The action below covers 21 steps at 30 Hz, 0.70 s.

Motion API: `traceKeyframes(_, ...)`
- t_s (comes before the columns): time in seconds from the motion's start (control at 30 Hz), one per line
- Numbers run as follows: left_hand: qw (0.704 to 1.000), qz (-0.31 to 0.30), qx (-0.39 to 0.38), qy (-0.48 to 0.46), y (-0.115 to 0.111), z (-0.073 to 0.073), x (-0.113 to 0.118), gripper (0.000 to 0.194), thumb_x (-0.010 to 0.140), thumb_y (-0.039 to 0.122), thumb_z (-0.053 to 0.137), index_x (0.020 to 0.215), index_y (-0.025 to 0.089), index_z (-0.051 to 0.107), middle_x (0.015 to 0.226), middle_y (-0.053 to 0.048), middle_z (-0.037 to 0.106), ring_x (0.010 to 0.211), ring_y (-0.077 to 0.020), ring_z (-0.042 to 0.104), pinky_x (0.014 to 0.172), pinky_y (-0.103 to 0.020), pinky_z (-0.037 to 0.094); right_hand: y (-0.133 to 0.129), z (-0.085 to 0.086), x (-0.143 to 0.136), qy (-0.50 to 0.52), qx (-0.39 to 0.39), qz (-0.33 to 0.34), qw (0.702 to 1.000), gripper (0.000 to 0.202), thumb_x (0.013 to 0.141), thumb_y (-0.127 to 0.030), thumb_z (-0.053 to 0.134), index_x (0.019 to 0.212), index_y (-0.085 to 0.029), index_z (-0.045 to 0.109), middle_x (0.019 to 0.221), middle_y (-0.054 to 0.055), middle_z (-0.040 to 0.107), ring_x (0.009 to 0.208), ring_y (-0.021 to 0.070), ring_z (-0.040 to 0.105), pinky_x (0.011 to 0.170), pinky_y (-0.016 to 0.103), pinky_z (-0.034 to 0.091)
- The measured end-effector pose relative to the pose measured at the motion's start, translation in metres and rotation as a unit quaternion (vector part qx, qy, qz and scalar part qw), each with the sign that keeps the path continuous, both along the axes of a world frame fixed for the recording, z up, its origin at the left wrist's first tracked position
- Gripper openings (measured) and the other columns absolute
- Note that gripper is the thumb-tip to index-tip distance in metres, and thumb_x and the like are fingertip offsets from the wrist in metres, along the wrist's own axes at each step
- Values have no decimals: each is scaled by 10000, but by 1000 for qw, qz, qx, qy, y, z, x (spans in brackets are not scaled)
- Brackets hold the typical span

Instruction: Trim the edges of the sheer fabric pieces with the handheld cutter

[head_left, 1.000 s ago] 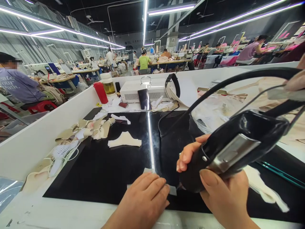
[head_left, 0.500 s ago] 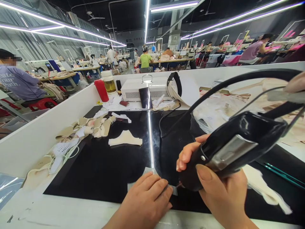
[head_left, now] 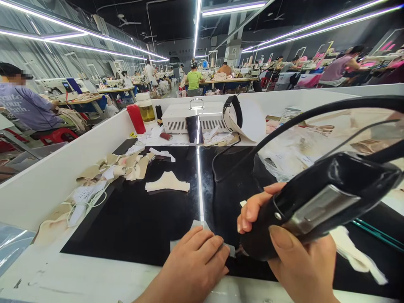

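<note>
"What is under the left hand [head_left: 198,261]?"
"A grey piece [head_left: 200,224], on the black mat [head_left: 126,223] near the front edge of the bench [head_left: 78,275]. The hand lies palm down, stretched out over it, so only the piece's top and two ends show."
"And the right hand [head_left: 299,265]?"
"Clamped round a black power tool [head_left: 315,195], thumb on the near side. The tool tilts, narrow end down by the grey piece's right end; whether they touch, I can't quite tell."
"Any maker's name?"
"Its metal plate [head_left: 326,209] is too blurred to say. A thick cord [head_left: 372,101] arches above it."
"What else is on the mat?"
"A cream piece [head_left: 167,183] beyond the left hand, and cream cloth [head_left: 356,252] right of the tool. Beige and white scraps [head_left: 91,191] lie along the left side."
"Farther back?"
"A white slotted box [head_left: 175,126] with a phone [head_left: 194,129] in front, a red cup [head_left: 136,119] and a tub [head_left: 145,111] to its left, a visor [head_left: 255,120] at its right end."
"Any writing out there?"
"A seated co-worker's lavender shirt [head_left: 31,111] shows 'reate', 'your' and 'ath.'; the lettering far back [head_left: 187,54] is too small to read."
</note>
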<state>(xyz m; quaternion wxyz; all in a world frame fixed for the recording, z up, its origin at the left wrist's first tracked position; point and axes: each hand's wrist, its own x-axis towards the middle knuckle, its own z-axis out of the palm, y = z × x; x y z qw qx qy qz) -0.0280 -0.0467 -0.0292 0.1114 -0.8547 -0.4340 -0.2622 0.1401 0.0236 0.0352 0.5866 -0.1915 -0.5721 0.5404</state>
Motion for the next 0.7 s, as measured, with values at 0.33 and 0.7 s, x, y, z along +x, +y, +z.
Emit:
traceKeyframes(0.33,987,117,-103,-49,-30,23,-53,319,1044,298,569,1338,182,612,1256,-84,715,1162,-242,691,1103,-505,546,0,14,-7,18,-20,-45,999,372,869,-478,800,1113,-283,598,779,-13,642,627,178,623,599,318,581)
traceKeyframes(0.7,964,161,-148,-150,-51,10,-71,228,915,177,736,1129,249,704,1244,-58,703,1156,-245,691,1147,-588,471,-11,3,-69,45,-14,60,997,310,922,-401,765,1173,-317,603,840,-8,657,678,176,625,609,328,567)
